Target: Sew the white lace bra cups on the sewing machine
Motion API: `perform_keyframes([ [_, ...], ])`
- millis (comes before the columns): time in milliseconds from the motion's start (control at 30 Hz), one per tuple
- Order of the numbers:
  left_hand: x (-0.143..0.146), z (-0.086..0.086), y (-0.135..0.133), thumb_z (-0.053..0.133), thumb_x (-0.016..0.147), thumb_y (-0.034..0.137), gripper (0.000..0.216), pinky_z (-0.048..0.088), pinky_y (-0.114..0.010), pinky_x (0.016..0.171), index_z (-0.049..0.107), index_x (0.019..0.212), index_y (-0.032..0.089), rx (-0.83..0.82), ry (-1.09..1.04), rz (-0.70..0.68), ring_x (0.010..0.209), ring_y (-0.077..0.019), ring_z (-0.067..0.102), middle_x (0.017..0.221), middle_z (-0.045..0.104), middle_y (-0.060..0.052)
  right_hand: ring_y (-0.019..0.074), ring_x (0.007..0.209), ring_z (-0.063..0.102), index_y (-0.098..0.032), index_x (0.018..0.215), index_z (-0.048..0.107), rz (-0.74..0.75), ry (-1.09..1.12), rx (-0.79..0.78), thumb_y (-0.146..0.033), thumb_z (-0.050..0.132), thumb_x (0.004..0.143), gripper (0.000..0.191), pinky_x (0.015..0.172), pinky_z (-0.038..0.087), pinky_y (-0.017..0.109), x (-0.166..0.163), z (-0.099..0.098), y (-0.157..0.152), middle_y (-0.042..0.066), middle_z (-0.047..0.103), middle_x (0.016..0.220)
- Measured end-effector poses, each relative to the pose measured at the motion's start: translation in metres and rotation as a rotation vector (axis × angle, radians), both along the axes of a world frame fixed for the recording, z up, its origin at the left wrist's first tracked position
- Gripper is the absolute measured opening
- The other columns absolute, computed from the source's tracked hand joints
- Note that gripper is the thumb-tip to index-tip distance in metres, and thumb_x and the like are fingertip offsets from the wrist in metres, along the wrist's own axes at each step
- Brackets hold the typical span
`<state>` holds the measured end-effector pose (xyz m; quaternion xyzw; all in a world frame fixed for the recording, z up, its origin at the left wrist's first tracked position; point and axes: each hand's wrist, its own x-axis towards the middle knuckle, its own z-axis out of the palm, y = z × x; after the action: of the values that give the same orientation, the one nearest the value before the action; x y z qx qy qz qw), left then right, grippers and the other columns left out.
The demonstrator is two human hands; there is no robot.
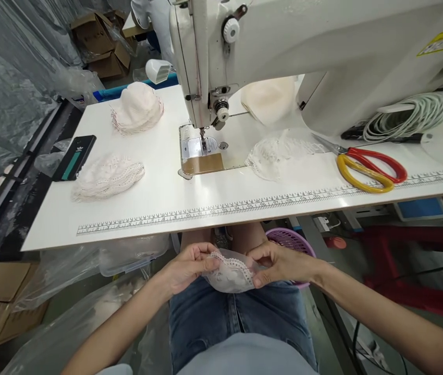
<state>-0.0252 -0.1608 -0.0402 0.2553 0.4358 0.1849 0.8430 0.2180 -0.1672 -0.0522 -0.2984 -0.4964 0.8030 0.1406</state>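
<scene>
A white lace-edged piece of fabric (231, 273) is stretched between my two hands above my lap, in front of the table edge. My left hand (192, 265) pinches its left end between thumb and fingers. At the other end, my right hand (274, 263) grips the fabric near the scalloped lace edge. Beyond the table edge stands a sewing machine (201, 57), its needle and presser foot over the metal plate (201, 148). White lace pieces (272, 156) lie right of the plate. Another stack of lace pieces (108, 177) is at the left.
Red-and-yellow scissors (370, 166) lie on the table's right, above a printed ruler strip (245, 205). Cream cup-shaped pieces (137, 107) and a dark phone (75, 158) sit on the left. A purple basket (292, 239) stands below the table; cardboard boxes (2, 304) are on the floor.
</scene>
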Motion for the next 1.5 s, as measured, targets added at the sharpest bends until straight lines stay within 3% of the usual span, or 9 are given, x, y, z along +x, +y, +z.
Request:
perform_keyframes([
  [333,0.015,0.007,0.005,0.079,0.062,0.025,0.043,0.042,-0.02,0.061,0.065,0.101,0.012,0.077,0.089,-0.137,0.058,-0.0081,0.055,0.065,0.065,-0.001,0.0101,0.067,0.046,-0.016,0.084,0.061,-0.073,0.014,0.002,-0.038,0.069,0.074,0.026,0.06,0.034,0.021,-0.003,-0.011,-0.007,-0.002,0.052,0.073],
  [467,0.017,0.001,0.004,0.073,0.066,0.019,0.041,0.043,-0.022,0.067,0.062,0.105,0.013,0.171,0.105,-0.175,0.068,-0.0103,0.058,0.08,0.068,-0.005,0.0094,0.062,0.039,-0.015,0.073,0.056,-0.187,-0.078,0.021,-0.041,0.063,0.079,0.027,0.055,0.028,0.021,-0.009,-0.018,-0.012,-0.004,0.045,0.066],
  [567,0.015,-0.002,0.001,0.068,0.068,0.014,0.037,0.044,-0.024,0.071,0.06,0.105,0.012,0.24,0.163,-0.204,0.074,-0.0124,0.059,0.089,0.068,-0.008,0.0102,0.064,0.04,-0.016,0.073,0.055,-0.175,-0.107,0.019,-0.041,0.064,0.077,0.027,0.057,0.029,0.022,-0.01,-0.02,-0.014,-0.003,0.046,0.067],
  [667,0.013,-0.001,-0.003,0.063,0.069,0.01,0.036,0.044,-0.024,0.067,0.059,0.104,0.012,0.305,0.238,-0.228,0.072,-0.0124,0.058,0.086,0.067,-0.007,0.0108,0.065,0.041,-0.017,0.075,0.056,-0.134,-0.079,0.006,-0.043,0.063,0.078,0.027,0.059,0.03,0.022,-0.014,-0.019,-0.015,-0.003,0.047,0.069],
  [800,0.01,0.005,-0.006,0.059,0.071,0.011,0.037,0.039,-0.02,0.057,0.059,0.107,0.015,0.387,0.312,-0.3,0.059,-0.0096,0.052,0.068,0.062,0.0,0.0108,0.064,0.04,-0.017,0.074,0.056,-0.16,-0.085,-0.026,-0.043,0.062,0.079,0.027,0.058,0.031,0.022,-0.023,-0.018,-0.014,-0.003,0.046,0.067],
  [867,0.007,0.007,-0.005,0.06,0.072,0.012,0.037,0.039,-0.021,0.059,0.059,0.109,0.016,0.415,0.307,-0.307,0.063,-0.0108,0.054,0.072,0.063,-0.001,0.011,0.064,0.041,-0.017,0.073,0.056,-0.181,-0.105,-0.013,-0.041,0.064,0.077,0.026,0.058,0.031,0.023,-0.025,-0.019,-0.013,-0.003,0.046,0.066],
  [1000,0.004,0.005,-0.004,0.07,0.065,0.018,0.041,0.041,-0.024,0.072,0.062,0.105,0.014,0.413,0.375,-0.267,0.083,-0.0155,0.056,0.094,0.064,-0.006,0.0113,0.065,0.041,-0.017,0.071,0.056,-0.198,-0.119,0.027,-0.039,0.065,0.077,0.025,0.059,0.031,0.022,-0.022,-0.022,-0.013,-0.003,0.046,0.067],
  [1200,0.007,-0.005,-0.008,0.068,0.068,0.035,0.027,0.033,-0.021,0.057,0.067,0.08,0.011,0.273,0.383,-0.218,0.062,-0.0102,0.047,0.067,0.057,0.0,0.0121,0.067,0.044,-0.016,0.071,0.056,-0.169,-0.182,0.094,-0.042,0.064,0.077,0.028,0.061,0.033,0.023,-0.02,-0.024,-0.012,-0.002,0.05,0.069],
  [1500,0.01,0.003,-0.006,0.063,0.07,0.026,0.016,0.034,-0.022,0.061,0.068,0.077,0.012,0.388,0.453,-0.209,0.068,-0.013,0.05,0.074,0.061,-0.002,0.013,0.069,0.045,-0.017,0.079,0.059,-0.113,-0.21,0.17,-0.047,0.055,0.083,0.031,0.061,0.035,0.023,-0.029,-0.019,-0.007,-0.001,0.05,0.072],
])
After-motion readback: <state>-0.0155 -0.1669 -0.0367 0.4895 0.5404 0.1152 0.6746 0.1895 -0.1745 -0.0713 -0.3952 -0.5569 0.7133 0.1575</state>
